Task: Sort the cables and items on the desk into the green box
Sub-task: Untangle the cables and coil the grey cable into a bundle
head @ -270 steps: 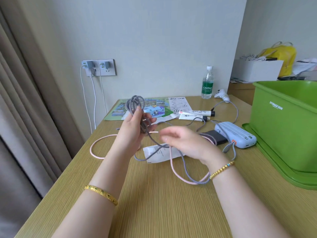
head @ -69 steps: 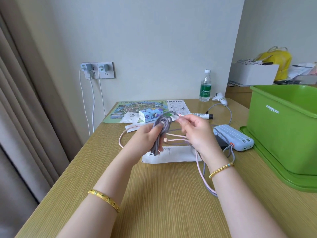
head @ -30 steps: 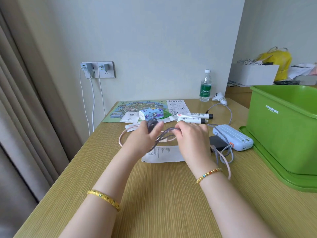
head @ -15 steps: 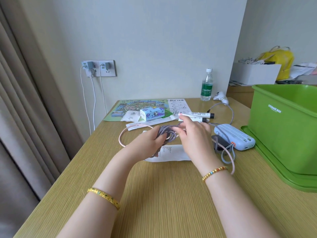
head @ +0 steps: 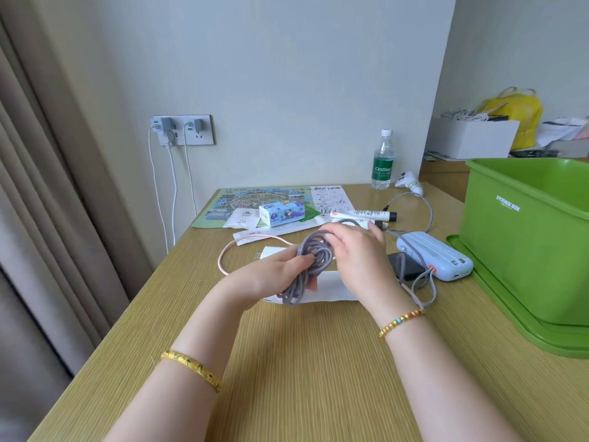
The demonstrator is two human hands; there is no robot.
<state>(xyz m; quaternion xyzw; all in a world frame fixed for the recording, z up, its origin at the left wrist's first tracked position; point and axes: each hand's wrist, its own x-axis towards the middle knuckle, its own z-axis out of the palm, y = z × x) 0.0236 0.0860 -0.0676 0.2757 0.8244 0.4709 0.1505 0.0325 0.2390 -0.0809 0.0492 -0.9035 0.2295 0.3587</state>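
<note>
Right now both hands work above the pale wooden desk (head: 302, 362): the left hand (head: 271, 279) has its fingers curled round a coiled bundle of grey braided cable (head: 307, 260), and the right hand (head: 357, 250) pinches the top of the same coil with bent fingers. A thin pink cable (head: 229, 253) loops on the desk just behind the left hand. Right of the hands lies a light blue ribbed power bank (head: 436, 255) with a grey cord. The green plastic storage box (head: 526, 237) stands at the desk's right edge on its green lid
</note>
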